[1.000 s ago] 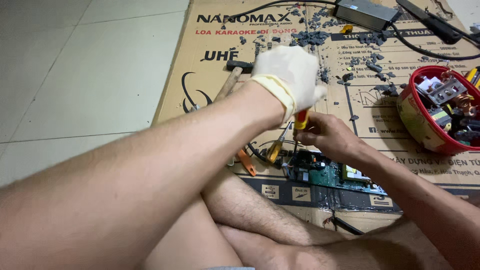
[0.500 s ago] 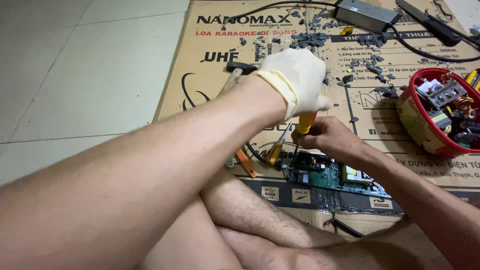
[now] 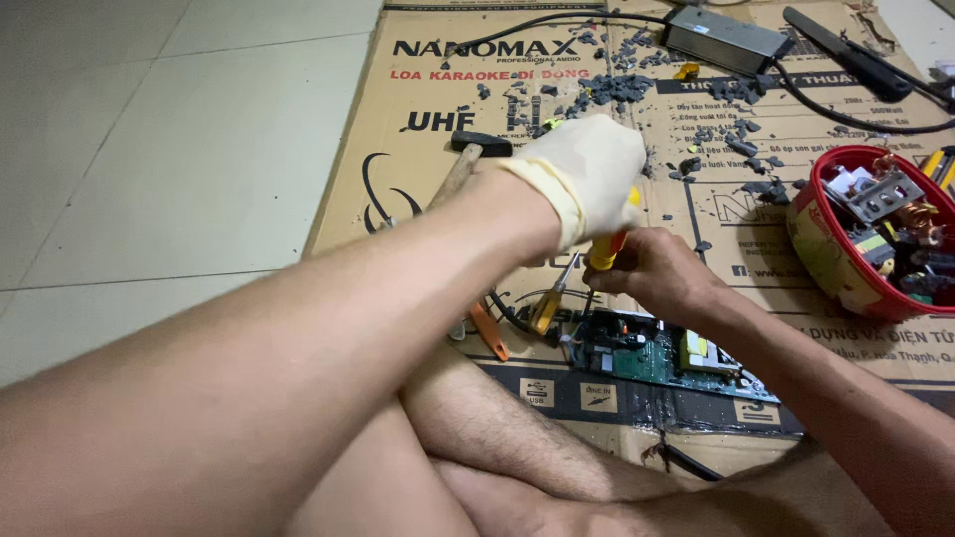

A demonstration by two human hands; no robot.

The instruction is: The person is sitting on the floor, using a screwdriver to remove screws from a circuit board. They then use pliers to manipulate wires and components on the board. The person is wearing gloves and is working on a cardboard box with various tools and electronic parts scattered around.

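Step in hand: prying at the circuit board [image 3: 657,353], which lies on cardboard [image 3: 418,179] on the floor by the knees. Gloved left hand [image 3: 587,169] closed on the screwdriver [image 3: 605,254] handle top; bare right hand [image 3: 662,273] pinching its shaft. Next move likely needs steady downward pressure, tip kept seated on the board.

One green circuit board [image 3: 647,353], one hammer [image 3: 468,159], one red bowl [image 3: 826,254], one grey power brick [image 3: 724,38], one orange-handled screwdriver [image 3: 604,254], two hands: gloved left hand [image 3: 587,174], bare right hand [image 3: 662,273].
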